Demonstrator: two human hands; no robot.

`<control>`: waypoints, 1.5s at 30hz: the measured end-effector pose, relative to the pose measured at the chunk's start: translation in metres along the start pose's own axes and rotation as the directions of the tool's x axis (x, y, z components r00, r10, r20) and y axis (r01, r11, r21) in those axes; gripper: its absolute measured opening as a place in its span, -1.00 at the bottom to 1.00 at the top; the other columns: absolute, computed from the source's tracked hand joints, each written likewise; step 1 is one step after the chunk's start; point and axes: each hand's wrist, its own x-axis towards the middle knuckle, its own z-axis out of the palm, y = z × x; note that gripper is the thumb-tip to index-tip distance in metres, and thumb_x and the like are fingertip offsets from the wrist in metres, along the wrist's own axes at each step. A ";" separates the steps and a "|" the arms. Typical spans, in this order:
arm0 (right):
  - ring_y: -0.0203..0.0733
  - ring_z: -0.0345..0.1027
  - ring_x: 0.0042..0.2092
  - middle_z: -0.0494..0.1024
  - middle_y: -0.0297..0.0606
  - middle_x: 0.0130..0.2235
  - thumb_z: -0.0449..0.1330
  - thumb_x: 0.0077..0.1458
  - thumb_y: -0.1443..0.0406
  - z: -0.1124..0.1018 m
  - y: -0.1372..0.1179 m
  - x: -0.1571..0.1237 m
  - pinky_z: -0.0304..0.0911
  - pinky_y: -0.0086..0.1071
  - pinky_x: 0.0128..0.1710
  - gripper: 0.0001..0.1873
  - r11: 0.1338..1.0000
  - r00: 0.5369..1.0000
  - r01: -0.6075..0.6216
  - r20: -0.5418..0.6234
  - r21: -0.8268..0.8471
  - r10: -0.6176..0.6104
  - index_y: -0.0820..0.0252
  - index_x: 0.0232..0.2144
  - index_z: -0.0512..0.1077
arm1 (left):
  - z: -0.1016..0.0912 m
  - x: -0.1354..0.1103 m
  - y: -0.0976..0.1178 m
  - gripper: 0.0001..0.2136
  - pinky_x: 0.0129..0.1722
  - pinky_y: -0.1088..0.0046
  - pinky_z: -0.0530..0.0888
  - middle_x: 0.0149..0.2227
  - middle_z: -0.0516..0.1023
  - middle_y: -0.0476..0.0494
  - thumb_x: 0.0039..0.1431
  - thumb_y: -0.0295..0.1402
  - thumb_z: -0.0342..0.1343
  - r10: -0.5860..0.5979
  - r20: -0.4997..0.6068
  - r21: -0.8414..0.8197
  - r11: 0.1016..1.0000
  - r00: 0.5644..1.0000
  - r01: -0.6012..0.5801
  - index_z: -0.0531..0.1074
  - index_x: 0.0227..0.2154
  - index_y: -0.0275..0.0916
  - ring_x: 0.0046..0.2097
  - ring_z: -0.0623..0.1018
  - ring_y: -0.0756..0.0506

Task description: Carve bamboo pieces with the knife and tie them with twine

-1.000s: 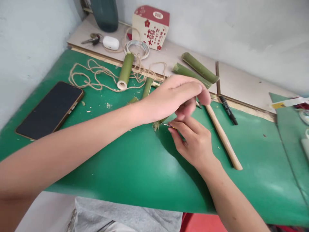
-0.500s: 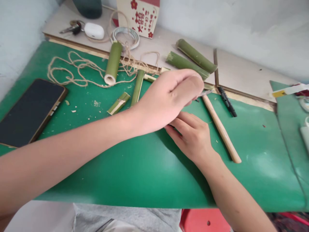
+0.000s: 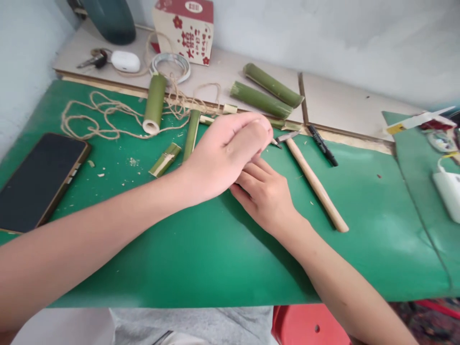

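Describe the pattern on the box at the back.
Cream box with red flowers and red top; best in head view.

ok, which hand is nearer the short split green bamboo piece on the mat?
Left. The left hand sits just right of the short split green bamboo piece, not touching; the right hand lies farther right, partly under the left.

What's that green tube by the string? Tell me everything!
The bamboo tube is a short, round piece with smooth green skin. Its near end is cut flat, showing a pale ring around a hollow middle. It lies on its side on the green mat, its far end at the mat's back edge, with loose twine lying against it.
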 end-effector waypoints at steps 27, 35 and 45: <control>-0.12 0.31 -0.21 0.57 -0.19 -0.26 0.12 0.39 0.30 0.013 -0.001 0.000 0.18 -0.26 -0.26 -0.79 0.983 0.997 0.055 -0.043 -0.176 -0.063 0.16 -0.30 0.51 | -0.013 0.012 0.003 -0.88 -0.61 0.55 -0.02 -0.67 0.10 0.13 0.05 -0.54 0.00 -0.037 0.249 -0.195 0.977 0.968 0.087 0.36 -0.53 -0.26 -0.62 0.04 0.11; -0.17 0.21 -0.29 0.49 -0.25 -0.37 0.14 0.39 0.32 0.014 0.001 -0.004 0.14 -0.27 -0.30 -0.78 0.985 0.982 0.063 -0.168 -0.158 -0.090 0.19 -0.34 0.50 | -0.011 0.010 -0.002 -0.89 -0.61 0.55 -0.03 -0.64 0.07 0.15 0.03 -0.54 -0.03 -0.024 0.151 -0.263 0.963 0.988 0.064 0.31 -0.53 -0.24 -0.61 0.03 0.12; -0.10 0.19 -0.25 0.51 -0.19 -0.33 0.10 0.35 0.35 0.020 -0.003 0.000 0.10 -0.23 -0.30 -0.79 0.991 0.986 0.012 -0.161 -0.133 -0.034 0.16 -0.38 0.43 | 0.000 -0.002 -0.006 -0.86 -0.59 0.53 0.03 -0.62 0.13 0.11 0.08 -0.54 -0.07 0.072 0.001 -0.133 0.989 0.997 -0.071 0.31 -0.52 -0.24 -0.58 0.06 0.11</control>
